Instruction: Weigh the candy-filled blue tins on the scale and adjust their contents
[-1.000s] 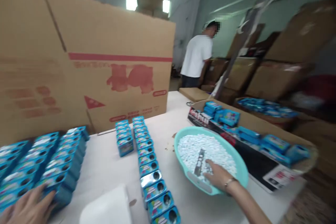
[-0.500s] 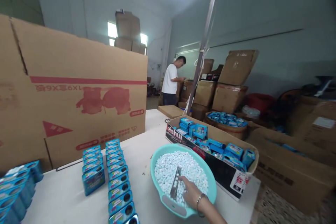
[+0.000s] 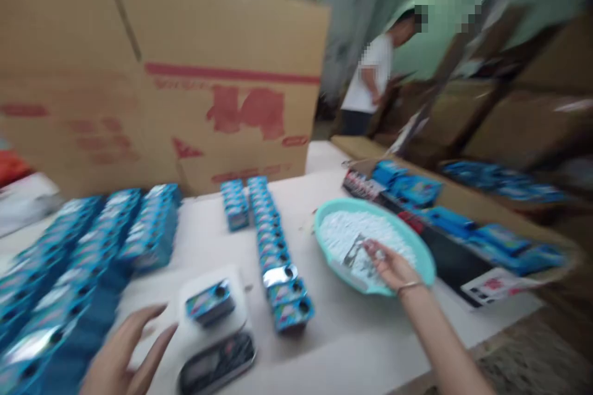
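My left hand point(image 3: 132, 345) is at the lower left with thumb and forefinger apart, holding nothing. Close to its fingertips, a blue tin point(image 3: 210, 305) rests on a white scale point(image 3: 238, 296) with a dark display panel point(image 3: 217, 361). My right hand point(image 3: 389, 264) is over the turquoise basin point(image 3: 428, 259), its fingers curled around small white pellets, though blur hides how many. More white pellets point(image 3: 338, 228) fill the basin. Beside my right fingertips, a narrow grey strip-like tool point(image 3: 354, 250) lies in them.
Rows of blue tins point(image 3: 273, 241) stand mid-table, and longer rows point(image 3: 74, 271) fill the left side. A big cardboard box point(image 3: 231, 136) rises behind. Right of the basin is an open carton point(image 3: 445, 265) of blue packs. A person in a white shirt point(image 3: 370, 71) stands beyond the table.
The view has swung down and left, bringing my left hand, the scale and more tins into sight. My right hand, earlier pointing into the pellets, now has its fingers curled together.
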A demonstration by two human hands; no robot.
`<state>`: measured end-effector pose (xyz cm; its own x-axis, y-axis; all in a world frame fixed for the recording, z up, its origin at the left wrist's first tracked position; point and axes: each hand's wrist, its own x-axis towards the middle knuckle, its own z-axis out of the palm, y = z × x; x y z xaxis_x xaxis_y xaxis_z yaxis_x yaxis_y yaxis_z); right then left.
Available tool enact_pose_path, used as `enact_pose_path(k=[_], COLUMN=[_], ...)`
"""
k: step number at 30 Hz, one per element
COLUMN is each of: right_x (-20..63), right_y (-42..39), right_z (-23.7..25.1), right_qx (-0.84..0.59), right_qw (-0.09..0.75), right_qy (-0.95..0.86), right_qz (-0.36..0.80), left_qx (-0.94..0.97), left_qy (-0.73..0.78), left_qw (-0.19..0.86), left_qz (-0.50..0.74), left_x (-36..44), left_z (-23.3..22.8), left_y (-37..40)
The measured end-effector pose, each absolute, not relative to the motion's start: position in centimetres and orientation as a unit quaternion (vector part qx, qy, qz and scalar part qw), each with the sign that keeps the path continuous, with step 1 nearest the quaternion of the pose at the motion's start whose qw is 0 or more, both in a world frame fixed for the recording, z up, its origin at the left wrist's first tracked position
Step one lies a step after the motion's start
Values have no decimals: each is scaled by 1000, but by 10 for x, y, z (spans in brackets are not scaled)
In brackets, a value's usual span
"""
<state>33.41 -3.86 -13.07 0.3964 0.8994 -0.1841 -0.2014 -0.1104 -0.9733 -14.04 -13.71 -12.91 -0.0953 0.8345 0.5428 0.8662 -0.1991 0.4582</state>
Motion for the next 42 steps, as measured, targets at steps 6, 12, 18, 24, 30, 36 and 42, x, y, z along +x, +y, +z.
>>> enact_pose_path(k=[6,12,18,24,30,36,42], right_x=[343,296,199,121,74,62,58], right_y=[-40,-48,-59,-63,-48,-48,-49], right_z=[-153,-123,-91,-76,-79,-82,-82], right_qx=[-564,-520,-478,-449,-421,-402,-399], right_qw=[560,525,435,284,150,49,40], right_qy=[-285,-303,-331,-501,-772,-863,-866], right_qz=[536,602,688,683,452,304,298], left_qx=[-623,-567,-558,-566,-570,-574,-581], left_qy=[-715,-748,-746,-732,-724,-717,-710], left_qw=[-61,-101,-106,-100,-101,-109,-110], left_qz=[-311,-331,-347,-365,-375,-379,-383], left_x=[-164,-155,-151,-148,-147,-150,-150], left_z=[-185,-216,-217,-216,-215,-219,-221], left_y=[-211,-232,-226,-217,-214,-217,-214])
